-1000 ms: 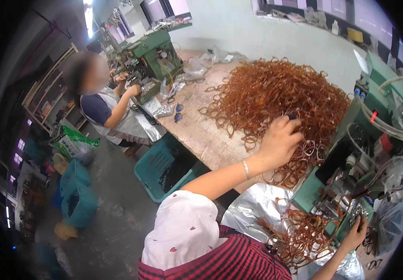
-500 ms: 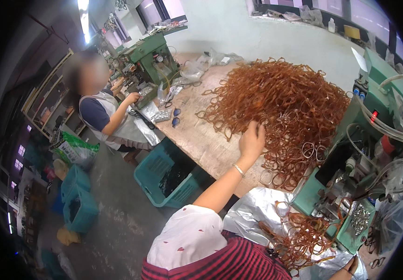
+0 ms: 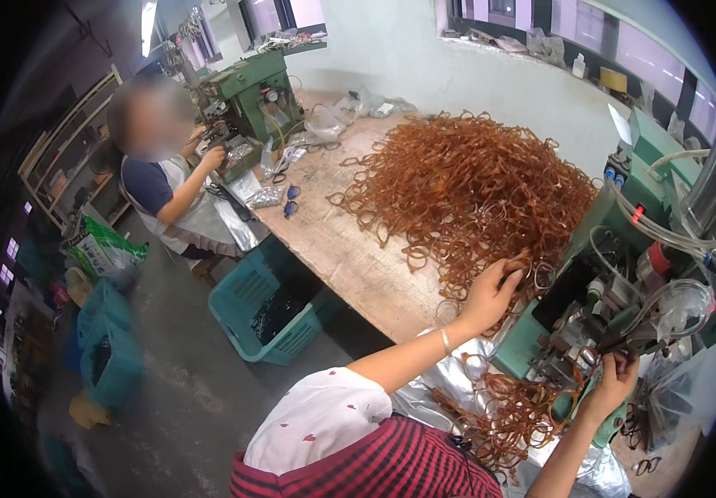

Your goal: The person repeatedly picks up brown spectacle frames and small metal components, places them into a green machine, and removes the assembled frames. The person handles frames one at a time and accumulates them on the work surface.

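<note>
A large heap of brown translucent eyeglass frames point(image 3: 474, 183) covers the far part of the wooden table point(image 3: 333, 224). My left hand point(image 3: 489, 297) is at the heap's near right edge, its fingers bent and closed over an eyeglass frame there. At the lower right, my right hand point(image 3: 613, 383) reaches up to the tooling of a green bench machine point(image 3: 532, 340). Its fingers are pinched together, and what lies between them is hidden. A second, smaller pile of brown frames point(image 3: 515, 415) rests on silver foil point(image 3: 424, 404) between my body and the machine.
Hoses point(image 3: 673, 224) hang along the machine's right side. Across the table, a co-worker point(image 3: 163, 183) sits at another green machine point(image 3: 250, 95). Sunglasses point(image 3: 291, 201) lie near that person. Below the table edge stands a teal basket point(image 3: 291, 336) with dark pieces; more teal baskets point(image 3: 113, 365) stand farther left.
My left hand has moved right and nearer, from the heap's front to its right edge. My right hand has risen from the lower edge to the machine. The view has shifted slightly.
</note>
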Demonstrator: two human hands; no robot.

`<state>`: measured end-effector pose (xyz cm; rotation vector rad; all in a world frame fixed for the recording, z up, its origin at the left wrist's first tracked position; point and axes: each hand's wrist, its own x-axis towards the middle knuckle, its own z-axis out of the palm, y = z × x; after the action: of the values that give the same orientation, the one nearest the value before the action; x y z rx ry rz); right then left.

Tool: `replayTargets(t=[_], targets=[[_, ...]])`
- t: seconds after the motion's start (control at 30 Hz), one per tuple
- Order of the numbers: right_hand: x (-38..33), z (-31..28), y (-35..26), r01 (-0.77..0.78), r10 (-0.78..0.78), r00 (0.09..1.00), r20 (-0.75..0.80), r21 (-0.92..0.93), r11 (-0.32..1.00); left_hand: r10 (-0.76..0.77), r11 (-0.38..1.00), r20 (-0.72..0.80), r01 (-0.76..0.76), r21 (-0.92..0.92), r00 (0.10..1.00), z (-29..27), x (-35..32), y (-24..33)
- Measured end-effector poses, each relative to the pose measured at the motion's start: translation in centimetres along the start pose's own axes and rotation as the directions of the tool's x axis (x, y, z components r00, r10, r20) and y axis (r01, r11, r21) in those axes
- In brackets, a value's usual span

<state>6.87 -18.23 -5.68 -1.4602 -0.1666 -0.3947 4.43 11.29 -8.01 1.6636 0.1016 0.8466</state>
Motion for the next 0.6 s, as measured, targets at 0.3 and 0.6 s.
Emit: replayTargets(t=[0.3, 0.6], targets=[[-0.5, 2.3, -2.5, -0.081, 0.094, 0.994, -0.053, 0.212, 0.974, 0.546, 0.799, 0.292, -0.384, -0.462, 0.785, 2.3, 2.3, 15.2], [-6.9, 3.0, -5.7, 0.315, -0.272, 0.947, 0.170, -0.338, 0.887, 0.634, 0.749, 0.322, -0.454, -0.484, 0.703, 4.5, 0.9, 13.7]])
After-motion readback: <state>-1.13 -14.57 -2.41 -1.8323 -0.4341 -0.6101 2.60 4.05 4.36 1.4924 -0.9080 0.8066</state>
